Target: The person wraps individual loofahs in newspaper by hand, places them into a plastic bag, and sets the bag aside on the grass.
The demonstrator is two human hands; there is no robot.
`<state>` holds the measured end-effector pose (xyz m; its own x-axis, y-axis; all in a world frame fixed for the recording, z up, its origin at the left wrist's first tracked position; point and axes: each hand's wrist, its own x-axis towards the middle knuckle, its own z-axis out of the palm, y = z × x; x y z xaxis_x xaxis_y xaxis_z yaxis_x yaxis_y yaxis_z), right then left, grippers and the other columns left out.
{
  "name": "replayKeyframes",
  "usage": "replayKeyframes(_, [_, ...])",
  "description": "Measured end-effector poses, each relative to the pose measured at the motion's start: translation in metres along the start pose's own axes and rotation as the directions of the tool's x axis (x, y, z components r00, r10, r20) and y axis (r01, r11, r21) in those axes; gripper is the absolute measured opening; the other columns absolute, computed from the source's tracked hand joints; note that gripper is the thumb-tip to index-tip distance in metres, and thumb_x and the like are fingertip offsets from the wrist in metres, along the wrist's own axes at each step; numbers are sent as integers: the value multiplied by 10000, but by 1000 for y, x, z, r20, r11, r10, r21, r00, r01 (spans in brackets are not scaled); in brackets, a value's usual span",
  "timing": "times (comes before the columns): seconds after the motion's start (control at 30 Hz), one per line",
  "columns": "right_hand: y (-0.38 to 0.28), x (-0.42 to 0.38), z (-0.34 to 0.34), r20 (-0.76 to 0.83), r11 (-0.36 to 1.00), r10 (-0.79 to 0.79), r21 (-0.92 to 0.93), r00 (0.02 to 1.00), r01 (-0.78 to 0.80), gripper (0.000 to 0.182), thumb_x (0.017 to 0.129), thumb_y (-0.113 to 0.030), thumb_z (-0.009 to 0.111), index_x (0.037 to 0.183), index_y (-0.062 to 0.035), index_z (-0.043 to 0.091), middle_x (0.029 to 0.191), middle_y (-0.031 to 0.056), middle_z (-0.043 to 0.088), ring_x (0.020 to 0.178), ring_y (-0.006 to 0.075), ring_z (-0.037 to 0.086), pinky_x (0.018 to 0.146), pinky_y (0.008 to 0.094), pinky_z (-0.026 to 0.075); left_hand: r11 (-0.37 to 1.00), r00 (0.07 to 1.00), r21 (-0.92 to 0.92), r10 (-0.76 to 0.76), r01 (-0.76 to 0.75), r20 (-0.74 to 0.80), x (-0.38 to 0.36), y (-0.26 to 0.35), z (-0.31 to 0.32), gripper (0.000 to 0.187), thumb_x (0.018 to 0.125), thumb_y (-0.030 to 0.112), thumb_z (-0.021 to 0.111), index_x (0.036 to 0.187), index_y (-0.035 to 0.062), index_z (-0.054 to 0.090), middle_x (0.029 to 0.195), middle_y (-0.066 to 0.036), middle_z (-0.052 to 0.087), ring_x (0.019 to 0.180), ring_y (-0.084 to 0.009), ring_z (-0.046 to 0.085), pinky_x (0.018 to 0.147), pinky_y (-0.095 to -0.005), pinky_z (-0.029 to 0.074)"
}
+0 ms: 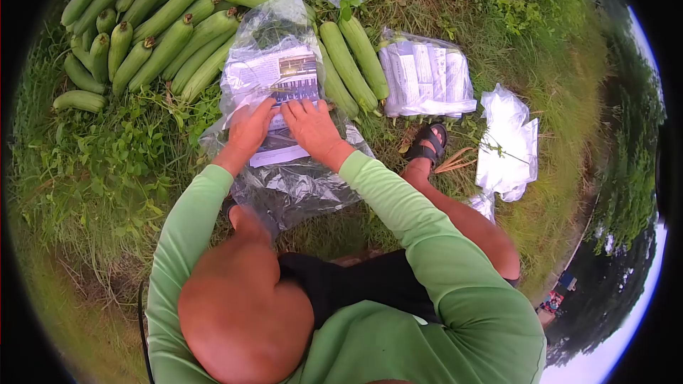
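Note:
A large clear plastic bag lies on the grass between my feet, with a printed newspaper sheet in its upper part. My left hand rests on the paper's left side, its fingers bent and close together. Beside it, my right hand presses on the paper with bent fingers that are slightly apart. The two hands nearly touch. Whether the left fingers pinch the paper or the plastic is too small to tell. Long green gourds lie just right of the bag.
A big pile of green gourds lies at the upper left. A packed plastic bag with newspaper-wrapped items sits right of the loose gourds. Near my sandaled foot is a stack of white plastic bags. Leafy weeds grow at left.

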<state>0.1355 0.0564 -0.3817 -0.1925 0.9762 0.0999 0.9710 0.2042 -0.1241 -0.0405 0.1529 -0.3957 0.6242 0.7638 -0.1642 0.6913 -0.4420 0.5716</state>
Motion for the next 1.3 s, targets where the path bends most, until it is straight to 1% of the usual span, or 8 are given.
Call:
replayKeyframes(0.13, [13, 17, 9, 212, 984, 26, 165, 977, -62, 309, 914, -227, 629, 1205, -124, 644, 1083, 63, 631, 1023, 273, 612, 856, 472, 432, 921, 925, 117, 379, -372, -37, -11, -8, -4, 646, 870, 382, 790, 1391, 85, 552, 1292, -203, 657, 1170, -443, 613, 1028, -505, 464])
replayKeyframes(0.3, [37, 34, -13, 518, 693, 10, 613, 855, -379, 662, 847, -397, 762, 1360, -22, 579, 1245, 214, 679, 1135, 419, 639, 944, 444, 500, 987, 953, 72, 120, -145, 279, -4, 6, -7, 694, 836, 279, 815, 1430, 103, 501, 1383, -199, 612, 1257, -401, 580, 1145, -519, 377])
replayKeyframes(0.57, [80, 35, -128, 855, -43, -170, 491, 490, -870, 595, 982, -542, 630, 1203, 5, 703, 1108, 123, 717, 943, 191, 667, 819, 372, 552, 899, 917, -182, 394, -397, -58, -16, 78, -60, 602, 720, 147, 855, 1208, 10, 530, 1049, -172, 613, 994, -384, 640, 1018, -466, 478])
replayKeyframes(0.63, [125, 27, -170, 839, -214, -2, 531, 544, -820, 662, 998, -552, 619, 1325, 23, 627, 1169, 131, 698, 1012, 202, 670, 830, 358, 560, 786, 987, -617, 73, 30, 141, -4, 104, -75, 576, 808, 122, 777, 1298, -8, 505, 1131, -144, 646, 1034, -290, 655, 1004, -398, 495])
replayKeyframes(0.73, [149, 6, -256, 661, 40, 297, 712, 689, -701, 798, 983, -610, 621, 1447, 32, 517, 1336, 177, 634, 1152, 240, 643, 897, 377, 566, 363, 935, -866, -50, 345, 351, 34, 148, -120, 556, 871, 121, 718, 1361, -15, 495, 1238, -122, 660, 1110, -211, 644, 1010, -374, 494])
replayKeyframes(0.9, [128, -49, -298, 419, 381, 228, 792, 879, -476, 958, 955, -660, 641, 1580, 2, 342, 1501, 199, 519, 1301, 290, 585, 982, 423, 548, 359, 930, -885, 106, 296, 353, 75, 232, -155, 559, 863, 96, 667, 1378, -1, 473, 1310, -140, 618, 1189, -254, 630, 1074, -436, 484])
replayKeyframes(1.1, [156, -89, -314, 402, -195, 277, 913, 873, -359, 928, 961, -688, 605, 1529, 19, 412, 1371, 189, 611, 1239, 280, 618, 1030, 388, 515, 70, 855, -935, 386, 347, 346, 82, 343, -133, 531, 896, 177, 634, 1371, -9, 488, 1309, -141, 616, 1197, -276, 623, 1104, -461, 465])
replayKeyframes(1.3, [183, -161, -327, 384, -290, 417, 915, 824, -280, 717, 1027, -557, 599, 1447, 18, 509, 1263, 100, 666, 1103, 160, 659, 911, 313, 550, 151, 827, -978, 524, 143, 202, 82, 416, -67, 656, 967, 469, 726, 1352, -30, 542, 1256, -124, 656, 1185, -203, 626, 1052, -389, 502])
